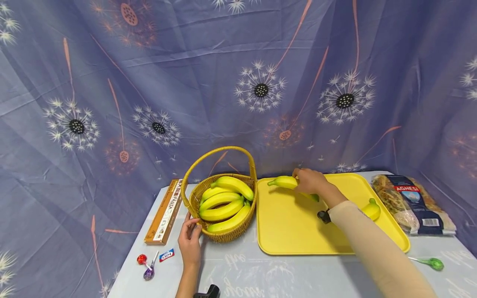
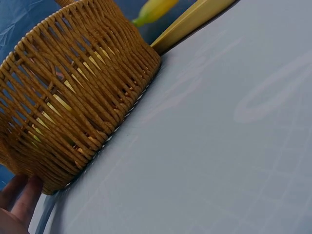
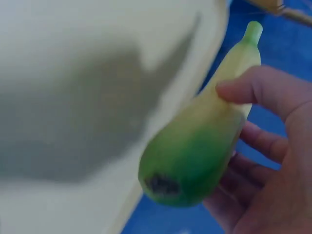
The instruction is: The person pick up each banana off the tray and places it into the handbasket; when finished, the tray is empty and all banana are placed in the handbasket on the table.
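From the head camera, the right hand (image 1: 311, 181) holds a banana (image 1: 285, 182) over the far edge of the yellow tray (image 1: 294, 225). Its long axis runs left to right, with one tip pointing at the basket (image 1: 223, 234). Four bananas (image 1: 223, 200) lie in the basket and one more banana (image 1: 372, 209) on the tray. The left hand (image 1: 190, 240) touches the basket's near wall.

In the left wrist view, relaxed fingertips (image 2: 22, 197) rest against the basket's base (image 2: 73, 112) on the worktop (image 2: 219, 146).

In the right wrist view, the grip is curled around the banana (image 3: 204, 131), thumb (image 3: 258, 90) on top, with the green end toward the camera.

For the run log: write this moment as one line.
right hand: holds banana over tray | left hand: touches basket | basket: four bananas
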`<state>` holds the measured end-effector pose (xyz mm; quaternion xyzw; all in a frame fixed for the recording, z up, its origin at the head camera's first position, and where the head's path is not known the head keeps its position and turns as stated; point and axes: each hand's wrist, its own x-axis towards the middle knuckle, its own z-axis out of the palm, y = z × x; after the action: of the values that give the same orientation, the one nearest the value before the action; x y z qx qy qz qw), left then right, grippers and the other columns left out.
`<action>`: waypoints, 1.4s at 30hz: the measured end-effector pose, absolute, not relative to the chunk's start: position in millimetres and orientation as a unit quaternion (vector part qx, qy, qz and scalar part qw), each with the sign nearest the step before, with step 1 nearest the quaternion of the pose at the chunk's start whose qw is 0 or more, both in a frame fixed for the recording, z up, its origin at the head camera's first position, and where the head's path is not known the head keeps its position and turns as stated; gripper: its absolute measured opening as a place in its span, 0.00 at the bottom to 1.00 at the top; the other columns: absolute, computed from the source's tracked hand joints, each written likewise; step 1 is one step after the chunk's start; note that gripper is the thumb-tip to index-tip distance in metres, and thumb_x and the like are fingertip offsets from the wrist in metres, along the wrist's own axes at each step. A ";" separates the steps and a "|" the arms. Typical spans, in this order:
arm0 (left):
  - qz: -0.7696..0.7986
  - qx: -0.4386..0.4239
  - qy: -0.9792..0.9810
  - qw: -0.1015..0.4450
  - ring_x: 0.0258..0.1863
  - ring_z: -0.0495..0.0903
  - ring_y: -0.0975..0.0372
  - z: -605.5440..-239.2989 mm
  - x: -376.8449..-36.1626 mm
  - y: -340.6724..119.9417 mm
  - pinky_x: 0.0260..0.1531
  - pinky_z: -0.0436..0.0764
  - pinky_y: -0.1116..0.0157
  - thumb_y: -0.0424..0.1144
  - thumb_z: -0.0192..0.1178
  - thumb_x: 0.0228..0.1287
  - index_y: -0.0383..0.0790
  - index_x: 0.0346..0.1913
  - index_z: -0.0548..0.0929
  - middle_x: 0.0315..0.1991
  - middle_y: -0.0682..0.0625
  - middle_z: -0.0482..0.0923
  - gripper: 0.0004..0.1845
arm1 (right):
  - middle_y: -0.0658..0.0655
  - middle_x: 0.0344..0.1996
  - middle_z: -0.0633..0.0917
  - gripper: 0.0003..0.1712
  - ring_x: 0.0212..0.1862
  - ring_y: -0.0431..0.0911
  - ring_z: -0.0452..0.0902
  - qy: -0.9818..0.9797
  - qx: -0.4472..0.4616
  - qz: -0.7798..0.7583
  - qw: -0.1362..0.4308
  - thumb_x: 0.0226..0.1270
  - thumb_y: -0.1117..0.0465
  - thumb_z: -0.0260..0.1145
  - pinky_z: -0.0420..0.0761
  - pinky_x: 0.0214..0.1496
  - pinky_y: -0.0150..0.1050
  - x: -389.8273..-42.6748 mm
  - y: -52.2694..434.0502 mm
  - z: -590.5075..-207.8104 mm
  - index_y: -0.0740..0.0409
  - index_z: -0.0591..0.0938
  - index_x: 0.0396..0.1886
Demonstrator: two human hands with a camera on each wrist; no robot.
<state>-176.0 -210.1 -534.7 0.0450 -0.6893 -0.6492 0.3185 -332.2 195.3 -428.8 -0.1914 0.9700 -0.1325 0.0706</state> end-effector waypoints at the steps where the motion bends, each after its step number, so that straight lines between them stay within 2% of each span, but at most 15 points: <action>1: -0.647 0.043 -0.690 0.321 0.60 0.72 0.51 -534.9 -176.1 -209.9 0.51 0.74 0.74 0.28 0.55 0.67 0.31 0.45 0.79 0.67 0.47 0.67 0.07 | 0.56 0.44 0.80 0.32 0.45 0.53 0.76 0.966 -0.203 -0.141 0.073 0.57 0.51 0.72 0.76 0.41 0.53 -330.5 191.6 -424.1 0.57 0.74 0.59; 4: -0.649 0.044 -0.687 0.325 0.61 0.72 0.51 -534.9 -176.2 -209.4 0.50 0.75 0.74 0.27 0.55 0.67 0.31 0.45 0.80 0.66 0.47 0.68 0.07 | 0.55 0.43 0.78 0.31 0.44 0.50 0.74 0.945 -0.248 -0.192 0.091 0.56 0.53 0.73 0.76 0.40 0.48 -325.4 181.0 -408.0 0.57 0.74 0.58; 8: -0.655 0.048 -0.682 0.323 0.60 0.73 0.54 -534.3 -175.8 -208.5 0.50 0.75 0.73 0.27 0.55 0.68 0.31 0.45 0.80 0.65 0.49 0.69 0.07 | 0.57 0.47 0.77 0.32 0.47 0.51 0.73 0.913 -0.305 -0.239 0.126 0.56 0.57 0.72 0.76 0.43 0.47 -313.1 164.5 -382.9 0.57 0.73 0.60; 12: -0.656 0.050 -0.679 0.326 0.59 0.73 0.53 -533.4 -175.3 -207.3 0.49 0.76 0.73 0.28 0.55 0.68 0.30 0.45 0.81 0.65 0.47 0.69 0.07 | 0.57 0.48 0.77 0.34 0.47 0.51 0.74 0.898 -0.344 -0.233 0.145 0.56 0.56 0.71 0.77 0.45 0.46 -296.8 143.1 -360.8 0.57 0.73 0.63; 17: -0.661 0.044 -0.676 0.323 0.59 0.73 0.54 -534.7 -175.6 -205.0 0.49 0.76 0.73 0.28 0.55 0.68 0.29 0.45 0.80 0.66 0.47 0.68 0.08 | 0.57 0.51 0.78 0.33 0.49 0.49 0.75 0.892 -0.358 -0.235 0.145 0.57 0.56 0.71 0.77 0.46 0.45 -284.5 120.2 -344.9 0.53 0.72 0.63; 22: -0.655 0.044 -0.681 0.325 0.59 0.74 0.56 -534.8 -175.6 -202.9 0.50 0.76 0.73 0.28 0.55 0.67 0.32 0.45 0.81 0.65 0.50 0.69 0.07 | 0.56 0.56 0.78 0.34 0.55 0.51 0.74 0.896 -0.361 -0.220 0.138 0.59 0.56 0.69 0.76 0.52 0.48 -281.7 98.3 -340.0 0.52 0.71 0.65; 25: -0.653 0.047 -0.680 0.330 0.59 0.74 0.55 -533.1 -175.1 -204.7 0.50 0.75 0.73 0.27 0.55 0.67 0.31 0.44 0.81 0.65 0.49 0.69 0.07 | 0.53 0.56 0.78 0.34 0.56 0.49 0.73 0.907 -0.353 -0.193 0.124 0.60 0.54 0.69 0.77 0.51 0.47 -282.0 77.4 -340.7 0.50 0.70 0.66; 29: -0.659 0.040 -0.675 0.330 0.59 0.74 0.53 -531.4 -175.3 -203.5 0.49 0.76 0.74 0.27 0.54 0.68 0.29 0.45 0.81 0.66 0.46 0.68 0.08 | 0.49 0.53 0.79 0.35 0.50 0.47 0.76 0.930 -0.330 -0.133 0.092 0.59 0.52 0.69 0.77 0.42 0.44 -282.1 50.2 -341.3 0.47 0.71 0.66; 34: -0.667 0.031 -0.671 0.323 0.60 0.73 0.51 -529.8 -177.8 -199.9 0.51 0.75 0.72 0.27 0.54 0.68 0.26 0.46 0.80 0.66 0.45 0.67 0.09 | 0.50 0.54 0.79 0.34 0.41 0.47 0.77 0.946 -0.306 -0.086 0.064 0.59 0.51 0.69 0.76 0.33 0.42 -285.3 27.2 -345.0 0.47 0.72 0.66; 38: -0.659 0.051 -0.677 0.324 0.60 0.73 0.51 -529.4 -176.2 -201.7 0.50 0.75 0.73 0.27 0.53 0.68 0.28 0.46 0.80 0.66 0.46 0.67 0.08 | 0.50 0.50 0.81 0.32 0.29 0.45 0.73 0.946 -0.303 -0.090 0.070 0.60 0.54 0.68 0.69 0.25 0.39 -292.2 10.1 -350.1 0.47 0.72 0.65; 42: -0.656 0.053 -0.682 0.319 0.59 0.73 0.51 -523.2 -170.3 -204.7 0.49 0.76 0.74 0.26 0.53 0.67 0.28 0.45 0.80 0.66 0.43 0.67 0.08 | 0.49 0.42 0.81 0.28 0.25 0.44 0.68 0.951 -0.287 -0.082 0.083 0.62 0.58 0.65 0.65 0.23 0.38 -300.2 -5.7 -356.2 0.48 0.73 0.64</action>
<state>-170.3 -204.7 -523.2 0.0527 -0.6818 -0.6562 0.3192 -300.2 -5.7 -356.2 -0.2870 0.9508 -0.0817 0.0830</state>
